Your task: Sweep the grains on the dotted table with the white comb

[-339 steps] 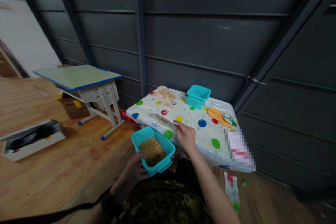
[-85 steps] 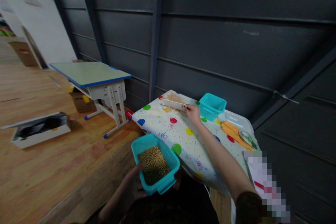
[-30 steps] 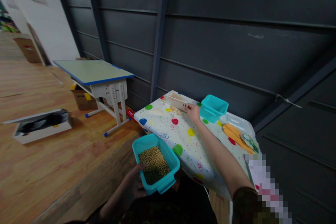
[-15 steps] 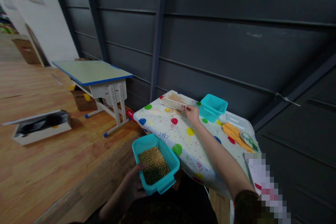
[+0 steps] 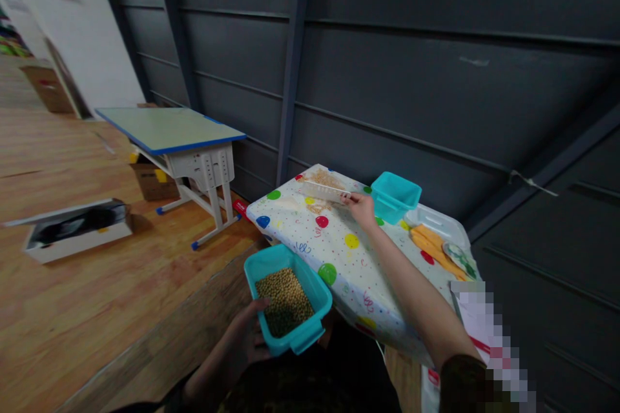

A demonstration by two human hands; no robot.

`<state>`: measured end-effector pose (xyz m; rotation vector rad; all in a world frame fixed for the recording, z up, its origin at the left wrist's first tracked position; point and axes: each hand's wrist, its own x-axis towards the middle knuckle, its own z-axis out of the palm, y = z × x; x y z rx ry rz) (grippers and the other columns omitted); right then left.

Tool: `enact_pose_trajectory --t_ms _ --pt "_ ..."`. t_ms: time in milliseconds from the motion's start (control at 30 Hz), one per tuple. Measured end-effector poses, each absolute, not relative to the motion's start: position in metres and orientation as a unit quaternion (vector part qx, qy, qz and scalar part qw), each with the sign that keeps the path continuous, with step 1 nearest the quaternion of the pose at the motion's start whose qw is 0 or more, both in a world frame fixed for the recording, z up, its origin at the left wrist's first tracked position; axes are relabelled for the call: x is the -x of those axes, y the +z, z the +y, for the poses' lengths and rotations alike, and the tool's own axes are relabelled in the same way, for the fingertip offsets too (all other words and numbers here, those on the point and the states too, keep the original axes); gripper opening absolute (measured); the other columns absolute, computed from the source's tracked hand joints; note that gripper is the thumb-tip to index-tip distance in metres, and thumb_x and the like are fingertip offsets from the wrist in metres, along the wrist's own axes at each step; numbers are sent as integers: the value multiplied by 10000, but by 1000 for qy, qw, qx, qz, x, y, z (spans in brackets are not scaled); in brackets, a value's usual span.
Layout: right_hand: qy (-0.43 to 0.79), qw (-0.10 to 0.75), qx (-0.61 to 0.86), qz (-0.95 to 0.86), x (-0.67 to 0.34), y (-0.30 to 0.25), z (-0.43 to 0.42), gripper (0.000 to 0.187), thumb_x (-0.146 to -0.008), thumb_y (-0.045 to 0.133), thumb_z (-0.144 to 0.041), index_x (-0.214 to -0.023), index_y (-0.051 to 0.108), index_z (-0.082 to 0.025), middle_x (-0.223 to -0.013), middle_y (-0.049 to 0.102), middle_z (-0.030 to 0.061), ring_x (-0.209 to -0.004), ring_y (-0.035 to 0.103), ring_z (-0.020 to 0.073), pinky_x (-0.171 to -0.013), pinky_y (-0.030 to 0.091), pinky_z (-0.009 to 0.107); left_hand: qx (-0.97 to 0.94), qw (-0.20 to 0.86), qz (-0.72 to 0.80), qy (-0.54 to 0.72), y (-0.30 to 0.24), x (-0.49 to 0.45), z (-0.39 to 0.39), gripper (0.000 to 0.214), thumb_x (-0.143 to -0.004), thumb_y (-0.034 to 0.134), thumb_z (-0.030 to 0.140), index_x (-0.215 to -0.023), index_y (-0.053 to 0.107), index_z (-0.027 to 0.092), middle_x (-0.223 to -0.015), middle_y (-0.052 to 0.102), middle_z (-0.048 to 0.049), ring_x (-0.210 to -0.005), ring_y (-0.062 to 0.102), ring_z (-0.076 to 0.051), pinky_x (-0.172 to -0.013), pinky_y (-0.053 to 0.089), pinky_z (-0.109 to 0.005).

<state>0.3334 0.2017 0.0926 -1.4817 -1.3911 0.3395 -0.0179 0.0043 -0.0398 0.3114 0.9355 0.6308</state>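
Observation:
My left hand (image 5: 247, 335) is closed on the near left side of a turquoise plastic container (image 5: 309, 334), thumb over its rim. Inside lie yellowish round beans (image 5: 285, 290), looking darker in the shaded corner. The container is at the front edge of the table (image 5: 290, 210), tilted in view. My right hand (image 5: 361, 208) reaches across the table and pinches one end of a clear, flat-sided plastic piece (image 5: 322, 191), whose exact kind I cannot make out. Around that piece, small tan grains (image 5: 325, 177) are spread on the balloon-print cloth.
A second turquoise container (image 5: 394, 197) stands at the back right. Beside it are a white tray (image 5: 438, 221), an orange cloth (image 5: 431, 243) and a round patterned item (image 5: 459, 259). A dark panelled wall (image 5: 411, 90) rises behind; a desk (image 5: 169, 128) stands left.
My right hand has shifted slightly to the right with the clear plastic piece, among the grains. The container in my left hand stays nearly where it was.

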Motion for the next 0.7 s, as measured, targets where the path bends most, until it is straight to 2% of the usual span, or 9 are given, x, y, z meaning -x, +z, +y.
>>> enact_pose_trajectory --t_ms 267,367,533,700 --pt "145 521 589 -600 -328 78 182 272 -761 813 -485 -729 840 -216 -736 812 46 -721 703 255 -696 540 338 -144 806 485 308 -38 9 1 824 -913 709 555 -1603 479 168 -1266 868 -188 -1157 827 -417 -1059 628 -613" --pt "139 528 586 -598 -336 78 171 252 -762 811 -471 -737 849 -224 -777 840 57 -746 743 283 -715 572 361 -150 806 481 310 -34 8 0 793 -923 721 542 -1584 493 167 -1238 876 -183 -1125 837 -408 -1044 639 -605" --pt "131 555 597 -564 -335 73 162 170 -775 770 -381 -771 866 -240 -889 873 69 -870 801 322 -835 619 415 -172 817 448 319 -19 7 -7 761 -929 729 546 -1564 527 177 -1265 869 -171 -1159 830 -391 -1028 656 -562" --pt "132 547 608 -561 -331 60 149 207 -764 756 -399 -797 879 -236 -910 877 76 -864 806 338 -853 625 440 -167 819 440 329 -15 6 -13 809 -882 793 537 -1556 542 166 -1269 863 -195 -1225 804 -413 -1027 656 -554"
